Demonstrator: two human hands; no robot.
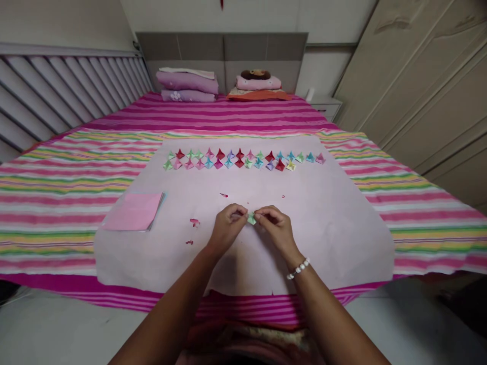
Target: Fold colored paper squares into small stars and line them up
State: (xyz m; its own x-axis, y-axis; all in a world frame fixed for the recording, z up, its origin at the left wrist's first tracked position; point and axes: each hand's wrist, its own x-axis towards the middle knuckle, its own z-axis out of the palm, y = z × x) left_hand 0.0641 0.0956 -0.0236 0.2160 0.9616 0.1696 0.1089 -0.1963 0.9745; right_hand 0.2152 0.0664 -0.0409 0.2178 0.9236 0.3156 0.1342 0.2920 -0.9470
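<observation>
A small green folded paper piece (251,218) is held between my two hands above the white sheet (323,243). My left hand (230,226) pinches its left side, and my right hand (277,226), below a white bead bracelet, pinches its right side. The fingertips cover much of the paper's edges. Beyond my hands, two rows of small folded paper shapes in red, pink, green, blue and yellow stand on the sheet, among them a red one (280,165). To the left lies a stack of paper with a pink sheet (134,211) on top.
Small red scraps (195,222) lie left of my hands, with another red bit (224,195) farther off. The sheet covers a striped bed (49,203). Folded bedding (187,86) sits at the headboard (201,53). A white slatted rail (64,91) runs along the left.
</observation>
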